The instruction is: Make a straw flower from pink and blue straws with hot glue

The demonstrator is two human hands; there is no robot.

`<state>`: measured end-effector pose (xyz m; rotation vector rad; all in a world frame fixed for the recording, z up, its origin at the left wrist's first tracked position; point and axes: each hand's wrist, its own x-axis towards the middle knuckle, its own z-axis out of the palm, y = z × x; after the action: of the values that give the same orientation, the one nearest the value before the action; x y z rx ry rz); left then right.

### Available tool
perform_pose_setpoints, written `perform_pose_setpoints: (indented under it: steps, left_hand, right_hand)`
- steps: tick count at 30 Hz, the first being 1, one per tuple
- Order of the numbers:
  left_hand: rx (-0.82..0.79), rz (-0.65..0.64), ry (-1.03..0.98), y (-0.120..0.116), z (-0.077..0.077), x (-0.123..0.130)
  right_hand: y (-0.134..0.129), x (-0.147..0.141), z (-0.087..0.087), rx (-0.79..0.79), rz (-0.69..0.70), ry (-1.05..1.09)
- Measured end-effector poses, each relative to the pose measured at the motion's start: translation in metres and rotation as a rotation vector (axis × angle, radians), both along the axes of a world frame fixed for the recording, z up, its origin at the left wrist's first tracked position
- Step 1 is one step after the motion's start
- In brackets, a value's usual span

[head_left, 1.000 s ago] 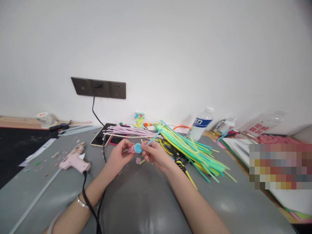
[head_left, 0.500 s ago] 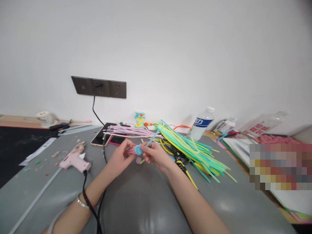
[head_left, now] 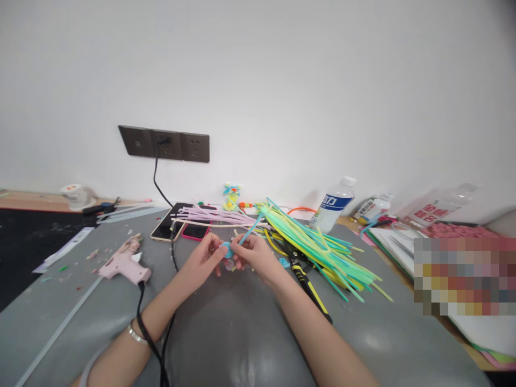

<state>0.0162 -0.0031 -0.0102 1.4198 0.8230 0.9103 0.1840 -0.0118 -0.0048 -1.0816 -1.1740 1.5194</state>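
A blue pipe cleaner is wound into a small flat coil, its straight end slanting up to the right. My left hand pinches the coil's left side between thumb and fingers. On the other side my right hand has its fingertips closed on the pipe cleaner where it leaves the coil. Just below the coil lies a small pale pink disc, partly hidden by fingers. Another blue coil rests on the table right of my right hand, beside yellow-and-black pliers.
Green and yellow pipe cleaners lie heaped at right, lilac ones behind my hands over a tablet and phone. A pink glue gun sits left; its black cord crosses my left forearm. A bottle stands behind.
My left thumb has moved onto the blue coil, which has tilted and is now more covered. My right hand has shifted slightly, and the second blue coil shows more fully.
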Motion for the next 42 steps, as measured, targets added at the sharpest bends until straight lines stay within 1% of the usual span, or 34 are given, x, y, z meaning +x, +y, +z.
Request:
perform_pose_setpoints:
  steps: [4, 9, 11, 15, 19, 27, 30, 33, 35, 38, 42]
  left_hand:
    - [-0.048, 0.033, -0.002, 0.0, -0.001, 0.002]
    - [-0.132, 0.03, -0.054, -0.001, 0.0, 0.003]
    - [-0.188, 0.029, -0.099, -0.003, 0.003, 0.002]
    - [-0.276, 0.027, -0.173, -0.005, 0.009, 0.002]
    - [-0.323, 0.023, -0.206, -0.005, 0.009, 0.001]
    - [-0.351, -0.012, -0.221, -0.003, 0.008, 0.001]
    - [-0.336, 0.002, -0.198, -0.003, 0.008, 0.001]
    - [-0.312, -0.009, -0.165, -0.004, 0.007, 0.001]
    - [-0.309, -0.033, -0.145, -0.005, 0.006, 0.001]
    - [-0.309, -0.058, -0.12, -0.005, 0.005, 0.0]
    - [-0.33, -0.073, -0.097, -0.004, 0.0, 0.0]
  right_hand:
    - [-0.003, -0.002, 0.005, 0.005, 0.035, -0.034]
    - [-0.003, -0.001, 0.004, 0.032, 0.093, 0.011]
    - [-0.001, 0.0, 0.002, 0.048, 0.083, 0.041]
    - [0.002, 0.004, 0.001, 0.051, 0.013, 0.073]
    - [0.003, 0.009, 0.005, 0.065, -0.013, 0.073]
    - [0.005, 0.011, 0.003, 0.089, -0.026, 0.041]
    - [0.003, 0.007, 0.002, 0.164, -0.029, 0.008]
    - [0.001, 0.002, 0.001, 0.273, -0.001, -0.056]
    - [0.0, 0.001, 0.0, 0.309, 0.029, -0.093]
    - [-0.001, 0.001, 0.0, 0.314, 0.071, -0.115]
    - [-0.003, 0.001, 0.003, 0.31, 0.104, -0.105]
